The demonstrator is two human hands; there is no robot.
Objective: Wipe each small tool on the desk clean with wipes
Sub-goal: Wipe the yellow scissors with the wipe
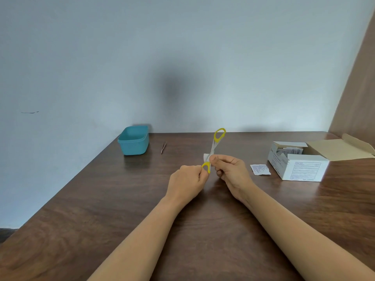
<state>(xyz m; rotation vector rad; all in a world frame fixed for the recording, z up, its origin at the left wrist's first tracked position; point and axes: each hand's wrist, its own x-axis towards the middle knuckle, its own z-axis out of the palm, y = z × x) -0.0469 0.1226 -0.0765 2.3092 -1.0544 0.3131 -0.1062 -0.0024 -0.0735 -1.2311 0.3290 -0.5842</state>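
Around the left hand (186, 183) and right hand (231, 173), the desk (101, 199) lies bare from 5 round to 9 o'clock. Scissors (212, 148) stick up at 12. A tub (134, 141) stands at 10, tweezers (164, 147) at 11; at 3 a packet (260, 169) lies just beside an open box (300, 168).

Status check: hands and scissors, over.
Left hand grips scissors by one yellow handle. Right hand pinches wipe against them near the pivot. Tweezers lie apart on desk, untouched. Nothing in the way.
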